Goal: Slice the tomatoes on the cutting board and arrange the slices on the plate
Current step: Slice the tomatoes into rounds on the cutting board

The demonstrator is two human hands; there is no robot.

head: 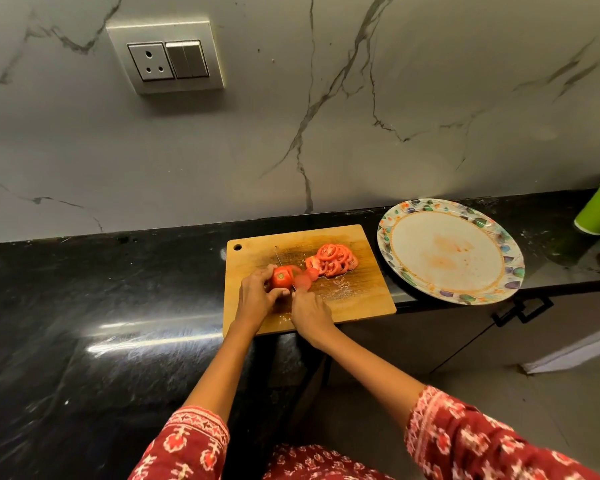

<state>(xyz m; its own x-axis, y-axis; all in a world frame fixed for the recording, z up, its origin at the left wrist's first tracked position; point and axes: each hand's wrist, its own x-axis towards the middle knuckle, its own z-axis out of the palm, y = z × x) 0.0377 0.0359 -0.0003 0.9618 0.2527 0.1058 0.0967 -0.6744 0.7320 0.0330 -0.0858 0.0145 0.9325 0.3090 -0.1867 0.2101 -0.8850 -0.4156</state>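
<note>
So we've got our left hand (257, 296) curled around a round red tomato (280, 277) on the rectangular wooden cutting board (357, 299), fingers wrapped over the top and left side, thumb along the near side. Stem end of the tomato faces up toward us. Our right hand (310, 315) is closed around the handle of a thin-bladed knife (280, 259), though the handle itself is hidden inside the grip. The blade runs away from us along the right side of the tomato, tip pointing toward the marble-look grey wall (361, 116).

Just right of the blade a couple of fresh round slices (305, 278) lie flat on the board, and past those there's a bigger heap of red tomato slices (333, 259) overlapping each other, toward the far right part of the board. The board looks wet with juice and bits of seed around the pile.

The round white plate with the colourful patterned rim (499, 237) sits just beside the board on the right, on the glossy black stone counter (84, 306), hanging a bit over the counter's front edge. It has some orange smears in the middle. A green paper cup (598, 213) stands at the far right edge. On the wall up top left is a silver socket-and-switch plate (167, 57). Our red patterned sleeves (482, 441) show at the bottom.
</note>
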